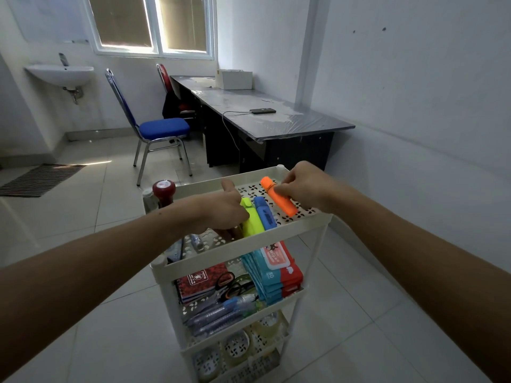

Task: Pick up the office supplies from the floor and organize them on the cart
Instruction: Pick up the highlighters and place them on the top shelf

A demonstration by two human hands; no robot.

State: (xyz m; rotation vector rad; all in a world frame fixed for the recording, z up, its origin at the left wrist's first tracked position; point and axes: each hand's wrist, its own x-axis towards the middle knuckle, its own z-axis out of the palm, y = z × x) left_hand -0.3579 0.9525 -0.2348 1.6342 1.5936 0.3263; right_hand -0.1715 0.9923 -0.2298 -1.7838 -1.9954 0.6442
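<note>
At frame centre, over the cart's (301, 225) top shelf, the right hand (305, 187) pinches the orange highlighter (287, 201), while the left hand (225, 208) curls around the yellow highlighter (253, 221) lying beside the blue highlighter (265, 212).

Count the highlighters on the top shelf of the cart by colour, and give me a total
Yellow highlighter: 1, under the left hand
Blue highlighter: 1
Orange highlighter: 1, pinched by the right hand
Total: 3
</note>
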